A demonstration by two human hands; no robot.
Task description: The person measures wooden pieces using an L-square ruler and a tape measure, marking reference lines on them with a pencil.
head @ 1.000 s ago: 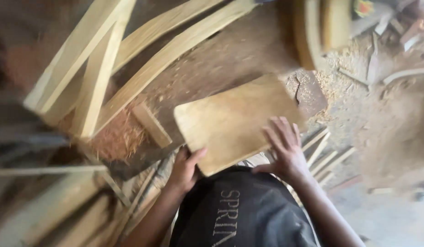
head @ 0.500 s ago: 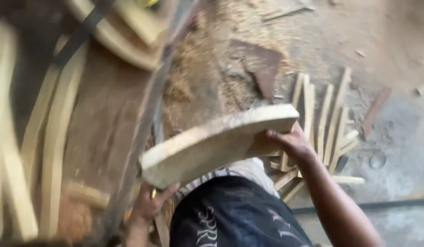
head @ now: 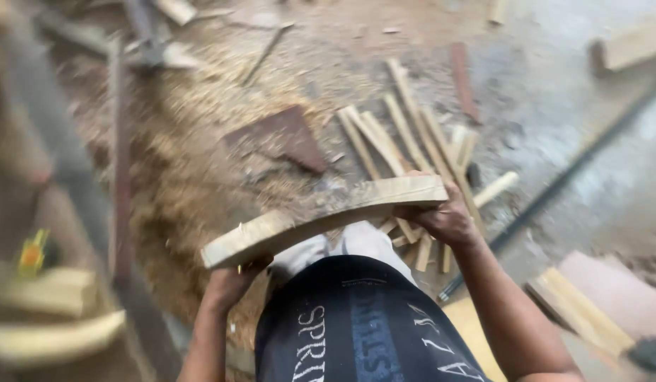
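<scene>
plank [head: 321, 219] | long axis left-right, edge-on | left hand [head: 229, 283], right hand [head: 445, 219] grips clamp ends

A thick curved pale wooden board [head: 321, 216] is held edge-on across the middle of the view, above a sawdust-covered floor [head: 200, 177]. The left hand [head: 229, 283] grips its near-left end from below; the right hand [head: 445, 219] grips its right end. Beyond the board, a flat dark triangular offcut [head: 278, 138] lies left of a scattered pile of thin pale wooden strips [head: 406, 134]. A long dark bar [head: 554, 187] runs to the right of the strips.
</scene>
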